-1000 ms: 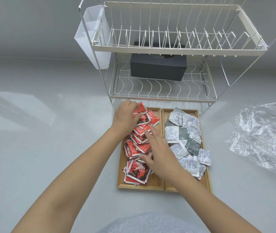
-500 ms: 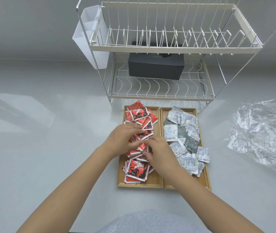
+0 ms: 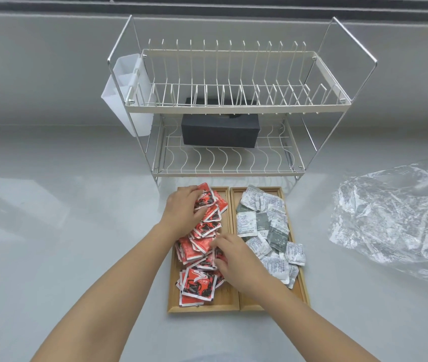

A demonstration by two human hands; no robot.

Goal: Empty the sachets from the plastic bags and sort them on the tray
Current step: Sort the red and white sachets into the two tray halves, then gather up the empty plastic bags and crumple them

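Note:
A wooden tray (image 3: 202, 305) with two long compartments lies in front of me. Red sachets (image 3: 197, 284) are piled in its left compartment. White and grey sachets (image 3: 273, 231) fill the right one. My left hand (image 3: 183, 211) lies flat on the far end of the red pile, fingers spread over the sachets. Fingers bent, my right hand (image 3: 233, 258) rests on the red pile's middle, at the divider. Whether either hand grips a sachet cannot be told. An empty clear plastic bag (image 3: 395, 220) lies crumpled on the table at the right.
A two-tier wire dish rack (image 3: 233, 108) stands just behind the tray, with a black box (image 3: 219, 133) on its lower shelf and a white plastic cup holder (image 3: 126, 95) on its left side. The grey table spreads out on both sides.
My left hand has gone from the middle of the red pile back to its far end. The right hand stays near the pile's middle. The view has tilted up.

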